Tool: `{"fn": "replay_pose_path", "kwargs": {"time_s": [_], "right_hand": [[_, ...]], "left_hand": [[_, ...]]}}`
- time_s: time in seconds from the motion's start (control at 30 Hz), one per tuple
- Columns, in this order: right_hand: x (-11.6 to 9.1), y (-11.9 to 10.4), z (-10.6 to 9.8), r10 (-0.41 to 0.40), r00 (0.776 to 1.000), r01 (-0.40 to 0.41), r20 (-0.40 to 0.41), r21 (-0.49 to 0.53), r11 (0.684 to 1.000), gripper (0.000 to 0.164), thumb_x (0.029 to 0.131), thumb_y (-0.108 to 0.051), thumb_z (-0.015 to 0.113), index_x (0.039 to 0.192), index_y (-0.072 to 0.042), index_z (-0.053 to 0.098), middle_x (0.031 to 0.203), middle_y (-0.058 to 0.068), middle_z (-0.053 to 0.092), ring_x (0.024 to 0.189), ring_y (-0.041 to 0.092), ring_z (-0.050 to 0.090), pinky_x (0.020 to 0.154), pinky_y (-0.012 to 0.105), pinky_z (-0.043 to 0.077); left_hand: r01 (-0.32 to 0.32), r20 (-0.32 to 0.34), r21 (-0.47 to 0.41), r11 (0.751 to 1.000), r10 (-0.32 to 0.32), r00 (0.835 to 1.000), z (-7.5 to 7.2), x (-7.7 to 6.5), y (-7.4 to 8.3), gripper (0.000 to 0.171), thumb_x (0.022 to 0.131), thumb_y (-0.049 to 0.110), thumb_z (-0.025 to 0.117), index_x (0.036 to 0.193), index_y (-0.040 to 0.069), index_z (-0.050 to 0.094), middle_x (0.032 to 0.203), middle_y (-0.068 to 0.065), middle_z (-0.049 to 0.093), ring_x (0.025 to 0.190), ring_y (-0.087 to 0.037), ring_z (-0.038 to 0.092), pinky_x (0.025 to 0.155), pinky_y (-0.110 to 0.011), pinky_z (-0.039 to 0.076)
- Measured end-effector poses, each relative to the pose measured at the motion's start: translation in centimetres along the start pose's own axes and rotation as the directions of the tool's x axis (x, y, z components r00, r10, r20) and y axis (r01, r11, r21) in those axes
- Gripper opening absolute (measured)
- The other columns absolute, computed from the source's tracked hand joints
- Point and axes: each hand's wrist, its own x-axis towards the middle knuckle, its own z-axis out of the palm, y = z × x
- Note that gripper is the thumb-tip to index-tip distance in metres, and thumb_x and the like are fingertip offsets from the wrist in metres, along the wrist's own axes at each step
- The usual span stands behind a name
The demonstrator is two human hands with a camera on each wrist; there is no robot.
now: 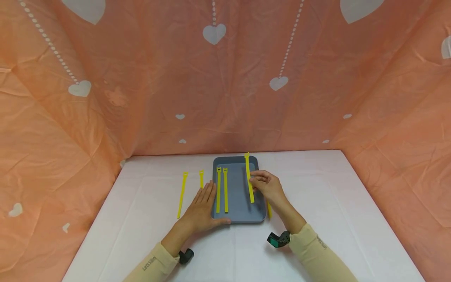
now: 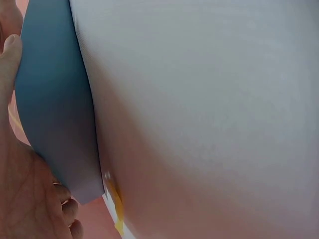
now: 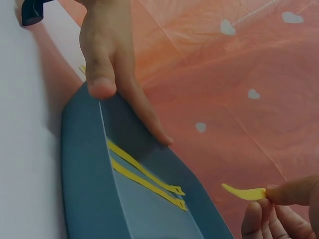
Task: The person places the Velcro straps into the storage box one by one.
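A grey-blue tray (image 1: 237,192) lies lengthwise on the white table, with two yellow cable ties (image 1: 218,192) side by side in its left half. My left hand (image 1: 199,213) rests against the tray's near left corner, fingers straight along the left side and thumb at the near rim. Between thumb and fingers, my right hand (image 1: 269,188) pinches another yellow cable tie (image 1: 249,188), held above the tray's right half with its slotted head pointing away. In the right wrist view, this pinched tie (image 3: 244,193) hangs clear of the tray wall (image 3: 84,169).
Left of the tray lie two more yellow cable ties, one (image 1: 182,196) fully visible and one (image 1: 201,178) partly behind my left hand. Another tie (image 1: 269,209) shows at the tray's right side, partly hidden by my right hand. A pink curtain (image 1: 243,109) with hearts encloses the table.
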Motion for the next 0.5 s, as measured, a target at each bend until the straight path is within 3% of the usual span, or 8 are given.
{"fn": "replay_pose_path", "kwargs": {"time_s": [0.23, 0.5], "right_hand": [[0.3, 0.5, 1.7, -0.014, 1.000, 0.014, -0.002, 0.016, 1.000, 0.029, 0.101, -0.001, 0.072, 0.128, 0.011, 0.068, 0.089, 0.000, 0.073, 0.071, 0.012, 0.067, 0.071, 0.027, 0.060], [0.5, 1.2, 2.9, 0.014, 1.000, -0.014, 0.012, 0.018, 1.000, 0.029, 0.101, -0.004, 0.073, 0.127, 0.009, 0.070, 0.090, 0.003, 0.075, 0.074, 0.015, 0.066, 0.073, 0.031, 0.059]], "left_hand": [[0.001, 0.004, -0.002, 1.000, -0.001, 1.000, 0.0, 0.0, -0.1, 0.133, 0.086, 0.084, 0.066, 0.172, 0.000, 0.008, 0.180, -0.016, 0.002, 0.167, -0.033, 0.003, 0.135, -0.049, 0.008], [0.003, 0.013, 0.010, 1.000, -0.003, 1.000, 0.1, 0.0, -0.2, 0.133, 0.086, 0.085, 0.065, 0.172, 0.001, 0.008, 0.180, -0.016, 0.003, 0.167, -0.032, 0.002, 0.135, -0.050, 0.008]]}}
